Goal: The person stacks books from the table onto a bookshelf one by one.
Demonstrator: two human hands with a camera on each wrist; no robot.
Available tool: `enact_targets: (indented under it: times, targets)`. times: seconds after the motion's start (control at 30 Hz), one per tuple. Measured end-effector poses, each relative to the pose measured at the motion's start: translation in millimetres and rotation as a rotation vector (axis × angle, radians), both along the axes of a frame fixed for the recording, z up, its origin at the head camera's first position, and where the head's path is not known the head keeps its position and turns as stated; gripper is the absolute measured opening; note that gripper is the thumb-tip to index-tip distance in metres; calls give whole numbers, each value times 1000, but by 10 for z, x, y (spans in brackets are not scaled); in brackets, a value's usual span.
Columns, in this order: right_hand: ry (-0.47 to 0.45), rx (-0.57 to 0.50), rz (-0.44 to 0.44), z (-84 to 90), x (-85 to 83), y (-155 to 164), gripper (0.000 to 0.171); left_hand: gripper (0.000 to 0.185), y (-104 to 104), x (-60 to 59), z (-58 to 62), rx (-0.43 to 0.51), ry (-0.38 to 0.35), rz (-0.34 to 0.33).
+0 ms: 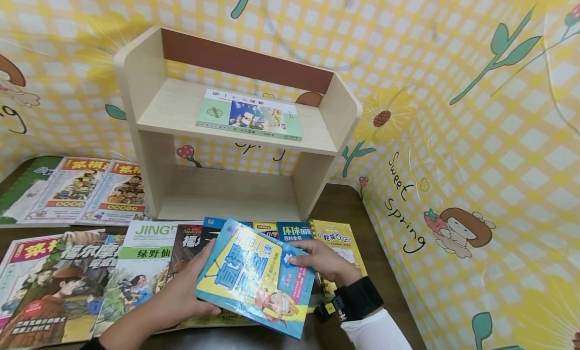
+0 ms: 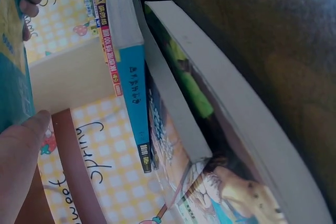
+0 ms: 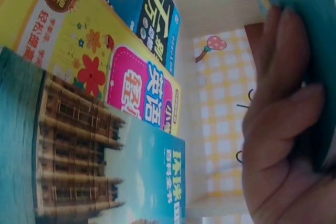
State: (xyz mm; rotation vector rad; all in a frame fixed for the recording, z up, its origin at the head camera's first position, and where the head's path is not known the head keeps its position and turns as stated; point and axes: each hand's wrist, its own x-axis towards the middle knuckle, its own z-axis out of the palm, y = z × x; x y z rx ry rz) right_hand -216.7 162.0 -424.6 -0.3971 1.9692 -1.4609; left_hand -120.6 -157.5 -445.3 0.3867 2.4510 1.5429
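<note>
Book (image 1: 256, 277) is up off the desk, held in both your hands above the row of other books (image 1: 136, 269) spread flat in front of the wooden shelf unit (image 1: 235, 123). Left hand (image 1: 183, 294) is curled round its left edge, thumb on the cover. Right hand (image 1: 317, 259) pinches the right edge, fingers on top; right wrist view shows those fingers (image 3: 283, 114) wrapped over the cover edge.

Handling, my read: thin paperback with a glossy blue-yellow cover, so light but floppy and likely a bit slick. It'll sag if you hold one corner. Grip along the spine or keep both long edges supported as now, thumbs flat on the cover.

One green book (image 1: 249, 116) already lies flat on the upper shelf; lower shelf shows bare board. Dark desk (image 1: 353, 209) under everything.
</note>
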Motion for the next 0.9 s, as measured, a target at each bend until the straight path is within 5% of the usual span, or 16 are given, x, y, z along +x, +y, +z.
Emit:
enact_targets:
  times: [0.23,0.43,0.67,0.9]
  targets:
    - [-15,-75,-295,-18,-32,-145,52,129,3,-38,-17,-6,51,72]
    - [-25,-185,-489,-33,-31,-305,70,129,34,-48,-34,1,-11,165]
    - [6,-224,-468,81,75,-480,70,131,13,-65,-29,-36,7,250]
    - [99,-146,-364,198,236,-599,92,130,-56,-127,-10,-6,36,326]
